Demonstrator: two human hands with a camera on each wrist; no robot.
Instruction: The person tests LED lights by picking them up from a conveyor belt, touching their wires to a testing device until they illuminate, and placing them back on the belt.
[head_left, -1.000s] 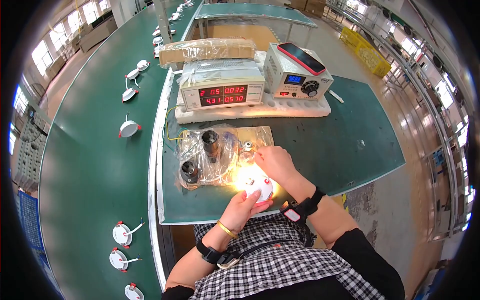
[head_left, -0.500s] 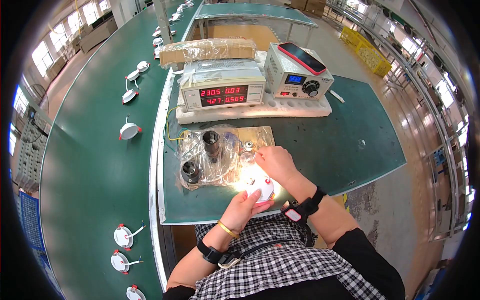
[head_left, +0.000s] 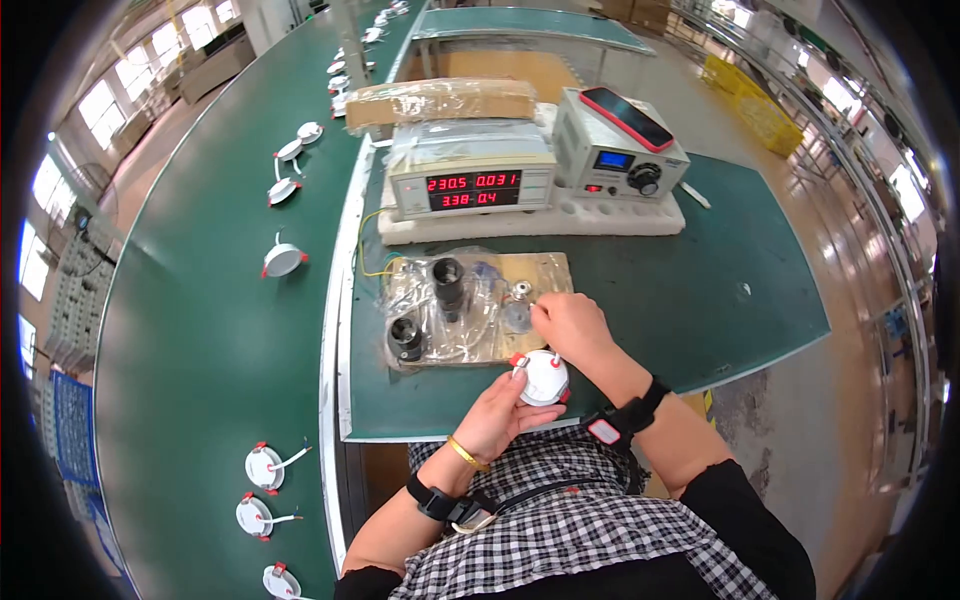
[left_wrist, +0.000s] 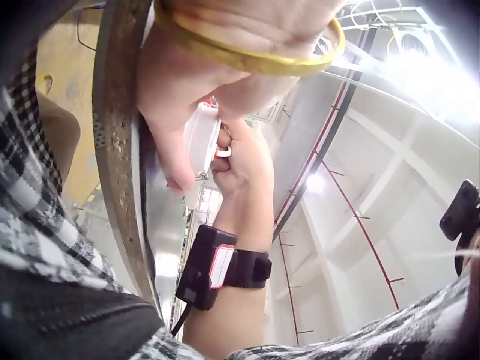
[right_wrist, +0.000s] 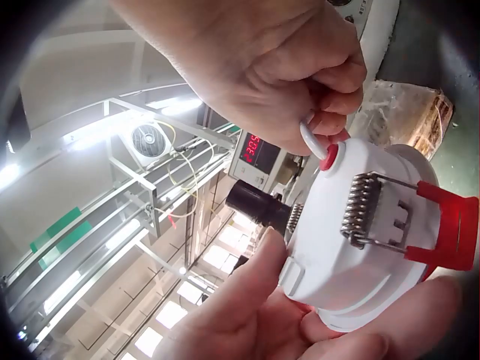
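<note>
My left hand point(head_left: 495, 412) holds a white round downlight point(head_left: 543, 380) from below at the table's front edge, thumb along its side. The lamp is unlit. In the right wrist view, its spring clip point(right_wrist: 364, 210) with a red end sleeve point(right_wrist: 454, 229) stands toward the camera. A short white cable point(right_wrist: 310, 140) leaves the housing through a red grommet. My right hand point(head_left: 575, 328) pinches the cable, whose end is hidden by the curled fingers. That hand is over the right edge of a plastic-wrapped wooden board point(head_left: 545, 268), beside a small metal fitting point(head_left: 521, 289).
Two black lamp sockets point(head_left: 405, 340) stand on the board. Behind it, a power meter point(head_left: 475, 190) with red digits and a grey voltage regulator point(head_left: 620, 160) sit on white foam point(head_left: 430, 230). A phone point(head_left: 626, 118) lies on the regulator. More downlights point(head_left: 264, 467) line the green belt point(head_left: 200, 350) at left.
The downlight was glowing brightly and is now dark. The meter's lower digits have dropped. Both hands keep their hold, while the whole head view has shifted slightly.
</note>
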